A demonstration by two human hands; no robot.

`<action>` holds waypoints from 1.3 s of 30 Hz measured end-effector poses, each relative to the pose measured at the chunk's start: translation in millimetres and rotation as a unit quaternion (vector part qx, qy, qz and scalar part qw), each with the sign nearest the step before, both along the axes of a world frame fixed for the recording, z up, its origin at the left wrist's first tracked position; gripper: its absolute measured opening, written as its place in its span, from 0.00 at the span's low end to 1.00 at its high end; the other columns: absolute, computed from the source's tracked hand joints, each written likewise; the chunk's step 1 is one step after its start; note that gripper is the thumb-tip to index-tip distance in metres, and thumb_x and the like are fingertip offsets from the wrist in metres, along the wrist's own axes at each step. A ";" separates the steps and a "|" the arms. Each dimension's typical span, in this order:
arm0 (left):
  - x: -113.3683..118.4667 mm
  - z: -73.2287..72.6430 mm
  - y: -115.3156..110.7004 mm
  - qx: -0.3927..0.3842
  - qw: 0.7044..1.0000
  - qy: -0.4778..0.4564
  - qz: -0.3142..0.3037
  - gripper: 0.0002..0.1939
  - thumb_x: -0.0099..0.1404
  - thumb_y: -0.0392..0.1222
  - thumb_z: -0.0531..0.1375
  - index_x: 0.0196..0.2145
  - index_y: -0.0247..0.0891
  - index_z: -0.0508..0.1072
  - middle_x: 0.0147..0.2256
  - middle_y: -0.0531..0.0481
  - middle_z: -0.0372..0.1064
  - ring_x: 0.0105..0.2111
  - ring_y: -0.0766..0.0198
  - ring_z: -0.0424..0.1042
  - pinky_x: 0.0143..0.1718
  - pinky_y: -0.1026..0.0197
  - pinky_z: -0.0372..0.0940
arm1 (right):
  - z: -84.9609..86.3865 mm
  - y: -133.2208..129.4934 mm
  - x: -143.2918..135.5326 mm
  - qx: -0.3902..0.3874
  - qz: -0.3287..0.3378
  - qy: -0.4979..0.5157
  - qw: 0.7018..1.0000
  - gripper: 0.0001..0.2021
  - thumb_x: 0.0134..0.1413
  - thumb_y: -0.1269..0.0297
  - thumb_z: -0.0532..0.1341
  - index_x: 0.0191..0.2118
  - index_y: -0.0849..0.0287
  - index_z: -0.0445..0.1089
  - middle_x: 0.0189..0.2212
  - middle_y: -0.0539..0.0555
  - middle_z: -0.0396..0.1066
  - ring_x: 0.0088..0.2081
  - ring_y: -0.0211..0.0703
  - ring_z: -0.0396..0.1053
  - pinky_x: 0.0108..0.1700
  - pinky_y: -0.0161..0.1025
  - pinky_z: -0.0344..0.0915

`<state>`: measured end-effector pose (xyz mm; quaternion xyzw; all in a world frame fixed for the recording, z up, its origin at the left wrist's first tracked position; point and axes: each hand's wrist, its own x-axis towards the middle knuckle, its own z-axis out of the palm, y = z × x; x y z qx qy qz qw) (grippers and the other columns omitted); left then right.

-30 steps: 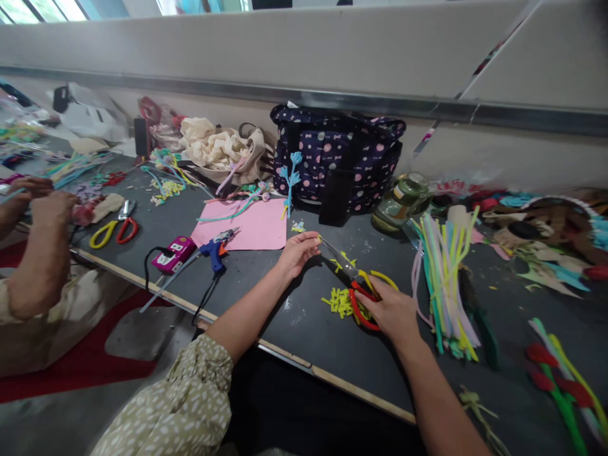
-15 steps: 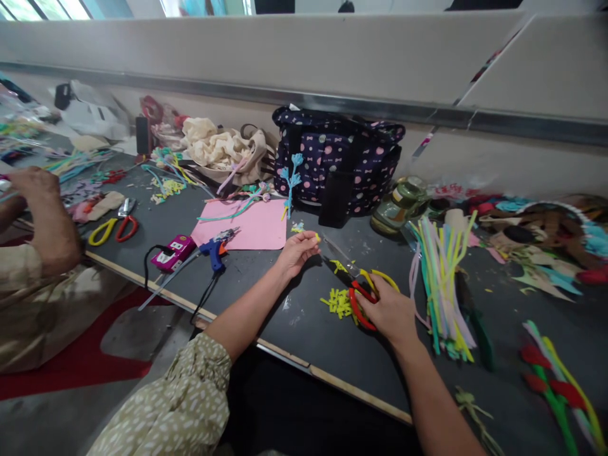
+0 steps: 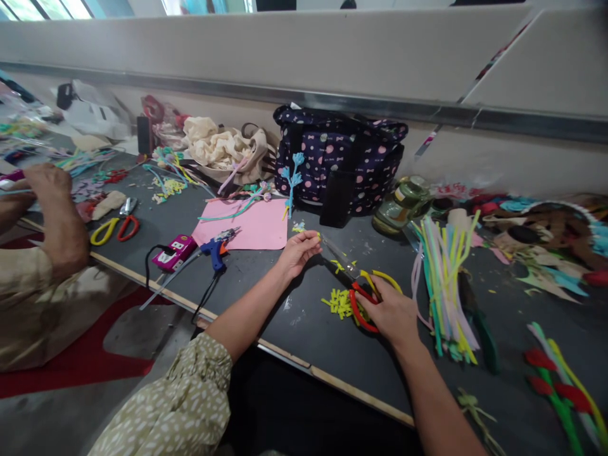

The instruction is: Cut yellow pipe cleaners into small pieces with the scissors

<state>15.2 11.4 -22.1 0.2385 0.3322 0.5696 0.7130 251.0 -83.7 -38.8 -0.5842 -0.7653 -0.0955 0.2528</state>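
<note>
My right hand [image 3: 390,309] is closed around the red and yellow handles of a pair of scissors [image 3: 349,269]. The blades point up and left, with their tips at the fingertips of my left hand [image 3: 299,250]. That hand is pinched on a small yellow piece [image 3: 318,235], mostly hidden by the fingers; it looks like a pipe cleaner end. Below the scissors lies a pile of short yellow cut pieces [image 3: 339,304], partly covered by the red handle. A few more yellow bits lie beneath the blades.
A pink sheet [image 3: 259,228], a blue glue gun [image 3: 216,250] and a magenta box [image 3: 175,252] lie to the left. Pipe cleaners [image 3: 444,285] and a glass jar [image 3: 401,206] stand right. A patterned bag [image 3: 311,158] is behind. Another person's arm [image 3: 61,221] rests far left.
The scissor blades have closed somewhat at my left fingertips. My hands stay almost in place. The other person's arm at the far left has shifted slightly right.
</note>
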 end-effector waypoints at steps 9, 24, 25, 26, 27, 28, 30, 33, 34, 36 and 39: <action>-0.8 0.7 0.1 0.006 1.000 0.025 -0.010 0.16 0.46 0.34 0.70 0.34 0.32 0.74 0.27 0.51 0.73 0.26 0.69 0.73 0.36 0.63 0.69 | 2.0 0.5 -0.6 0.007 0.004 -0.011 1.000 0.25 0.57 0.44 0.55 0.47 0.60 0.70 0.33 0.55 0.76 0.31 0.41 0.72 0.30 0.35 0.59; 0.1 -2.8 0.3 -0.008 1.000 0.015 -0.018 0.14 0.48 0.31 0.68 0.35 0.32 0.73 0.25 0.52 0.72 0.25 0.69 0.72 0.33 0.65 0.70 | -2.0 0.3 -1.4 -0.009 0.004 -0.001 1.000 0.25 0.55 0.44 0.55 0.48 0.60 0.71 0.36 0.56 0.76 0.34 0.42 0.73 0.33 0.36 0.62; 0.3 -3.6 0.3 -0.007 1.000 0.015 -0.020 0.14 0.48 0.31 0.68 0.35 0.32 0.73 0.25 0.51 0.72 0.25 0.69 0.72 0.33 0.65 0.70 | -2.1 0.3 -1.2 -0.008 0.006 -0.001 1.000 0.25 0.55 0.44 0.55 0.48 0.60 0.71 0.36 0.56 0.76 0.34 0.42 0.73 0.33 0.36 0.63; 0.5 -4.3 0.2 -0.007 1.000 0.015 -0.022 0.14 0.48 0.31 0.68 0.35 0.32 0.73 0.25 0.51 0.72 0.25 0.69 0.72 0.33 0.65 0.70 | -2.0 0.4 -1.1 -0.005 0.008 -0.001 1.000 0.25 0.56 0.44 0.55 0.48 0.61 0.71 0.36 0.56 0.76 0.34 0.42 0.73 0.33 0.36 0.63; 0.7 -4.7 0.1 -0.009 1.000 0.015 -0.022 0.14 0.49 0.31 0.68 0.35 0.32 0.73 0.25 0.51 0.72 0.25 0.69 0.72 0.33 0.65 0.70 | -1.6 0.4 -1.1 -0.002 0.010 -0.001 1.000 0.25 0.56 0.44 0.55 0.47 0.61 0.71 0.36 0.56 0.76 0.34 0.42 0.73 0.33 0.36 0.63; 0.9 -4.9 -0.1 -0.010 1.000 0.016 -0.021 0.14 0.49 0.30 0.68 0.35 0.32 0.73 0.24 0.51 0.72 0.24 0.69 0.72 0.33 0.64 0.70 | -1.2 0.4 -1.1 -0.001 0.012 0.001 1.000 0.25 0.56 0.44 0.55 0.47 0.61 0.71 0.36 0.56 0.76 0.34 0.43 0.73 0.33 0.36 0.63; 1.3 -4.6 -0.5 -0.014 1.000 0.018 -0.021 0.14 0.49 0.30 0.67 0.35 0.32 0.73 0.24 0.51 0.72 0.25 0.69 0.72 0.33 0.64 0.70 | -0.5 0.3 -1.0 -0.004 0.015 0.004 1.000 0.26 0.56 0.44 0.55 0.48 0.61 0.71 0.37 0.57 0.76 0.35 0.43 0.73 0.34 0.36 0.63; 2.1 -2.9 -1.2 -0.018 0.999 0.020 -0.023 0.13 0.49 0.30 0.67 0.35 0.32 0.73 0.25 0.50 0.72 0.25 0.68 0.72 0.34 0.63 0.70 | 0.0 0.1 -1.1 -0.011 0.016 0.006 1.000 0.25 0.56 0.44 0.55 0.48 0.60 0.71 0.38 0.57 0.76 0.35 0.43 0.73 0.35 0.36 0.63; 2.4 -2.1 -1.5 -0.018 0.999 0.019 -0.023 0.13 0.49 0.30 0.67 0.35 0.32 0.73 0.25 0.50 0.72 0.25 0.68 0.72 0.34 0.63 0.70 | 0.1 0.1 -1.2 -0.013 0.016 0.006 1.000 0.25 0.56 0.44 0.55 0.48 0.60 0.71 0.37 0.57 0.76 0.35 0.43 0.73 0.34 0.36 0.63; 3.0 -0.6 -2.2 -0.021 0.999 0.017 -0.023 0.13 0.49 0.30 0.67 0.34 0.32 0.73 0.25 0.50 0.72 0.24 0.68 0.72 0.33 0.64 0.69 | 0.3 -0.1 -1.6 -0.013 0.019 0.005 1.000 0.25 0.57 0.44 0.54 0.48 0.60 0.71 0.37 0.57 0.76 0.35 0.43 0.73 0.34 0.35 0.63; 3.8 0.6 -3.0 -0.024 0.999 0.006 -0.025 0.13 0.48 0.29 0.67 0.33 0.32 0.72 0.24 0.51 0.72 0.24 0.69 0.72 0.33 0.64 0.69 | 0.6 -0.1 -2.5 -0.005 0.024 0.007 1.000 0.25 0.57 0.45 0.54 0.48 0.61 0.71 0.37 0.57 0.76 0.35 0.42 0.73 0.34 0.35 0.64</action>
